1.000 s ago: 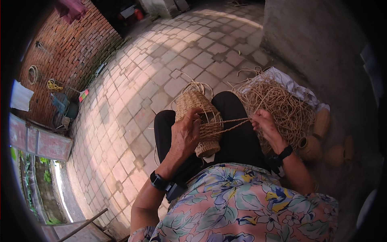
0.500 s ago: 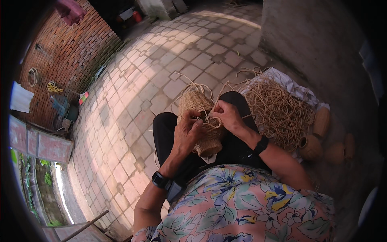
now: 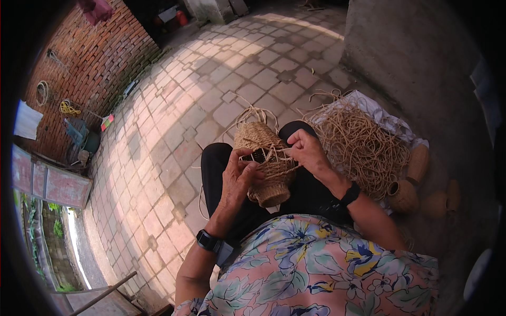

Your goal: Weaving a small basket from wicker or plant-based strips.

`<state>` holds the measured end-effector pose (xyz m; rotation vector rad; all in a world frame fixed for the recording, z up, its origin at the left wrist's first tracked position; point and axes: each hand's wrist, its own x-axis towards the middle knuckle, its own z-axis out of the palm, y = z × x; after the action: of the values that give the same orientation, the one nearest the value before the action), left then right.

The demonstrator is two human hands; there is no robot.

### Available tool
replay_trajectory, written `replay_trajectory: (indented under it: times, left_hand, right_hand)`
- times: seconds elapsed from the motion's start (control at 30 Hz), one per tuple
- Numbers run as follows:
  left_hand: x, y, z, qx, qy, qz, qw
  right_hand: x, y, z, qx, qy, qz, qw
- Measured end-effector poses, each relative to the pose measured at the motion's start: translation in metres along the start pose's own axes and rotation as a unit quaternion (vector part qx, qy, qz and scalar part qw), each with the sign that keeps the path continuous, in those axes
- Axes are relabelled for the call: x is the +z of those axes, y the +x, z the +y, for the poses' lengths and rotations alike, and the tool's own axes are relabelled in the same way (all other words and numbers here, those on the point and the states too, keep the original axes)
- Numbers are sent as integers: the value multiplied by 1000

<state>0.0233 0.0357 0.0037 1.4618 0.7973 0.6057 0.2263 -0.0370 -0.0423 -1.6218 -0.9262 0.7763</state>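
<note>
A woven straw-rope basket [image 3: 256,136] lies between my knees, its round narrower end [image 3: 270,196] facing me. An open gap in its weave, crossed by thin upright strands, shows between my hands. At the gap's left edge my left hand [image 3: 237,178] grips the basket, thumb and fingers curled against the weave. My right hand [image 3: 311,154] is closed in a pinch at the right edge, on a straw cord [image 3: 284,152] stretched from the weave. Its fingertips partly hide the cord's end. Loose cord ends [image 3: 258,111] curl out past the basket's far side.
A big tangled heap of straw cord [image 3: 358,147] lies on a white sheet [image 3: 387,113] to the right. Beside it sit several small woven vessels [image 3: 404,196]. Paving tiles [image 3: 174,131] cover the floor, with a brick wall [image 3: 95,58] at far left and a plain wall [image 3: 406,58] at right.
My right hand has moved right and turned, drawing the cord out. The loose loop over the gap has shrunk, and the gap shows more plainly. My left hand stays at the basket.
</note>
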Motion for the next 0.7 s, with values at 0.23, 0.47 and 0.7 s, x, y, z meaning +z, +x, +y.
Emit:
replay_trajectory:
  times: [0.23, 0.47, 0.7]
  left_hand:
    - [3, 9, 22, 147, 269, 73, 949]
    - [27, 22, 23, 177, 418, -104, 885]
    - [21, 35, 27, -16, 179, -148, 973]
  right_hand:
    - [-66, -19, 65, -8, -149, 92, 985]
    - [-94, -27, 47, 96, 27, 107, 989]
    - [-61, -38, -6, -120, -38, 154, 980]
